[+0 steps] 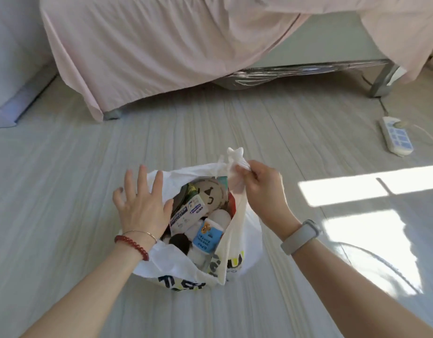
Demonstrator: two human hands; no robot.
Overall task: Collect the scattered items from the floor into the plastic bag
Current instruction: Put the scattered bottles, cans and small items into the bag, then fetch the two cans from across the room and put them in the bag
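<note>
A white plastic bag (176,264) with dark and yellow print stands open on the floor in the middle of the head view. Inside it lie several items: a round brown cardboard piece (209,191), a white wipes pack (188,211), a blue-labelled white packet (208,236) and a dark round thing (180,241). My right hand (261,191) is shut on the bag's right handle (235,158), pinching it up. My left hand (143,203) hovers over the bag's left rim, fingers spread, holding nothing.
A bed with a pink sheet (161,45) and metal legs (381,81) stands beyond the bag. A white power strip (395,136) with its cable lies on the floor at the right. Bright sunlight patches (366,189) fall on the pale wood floor (64,179).
</note>
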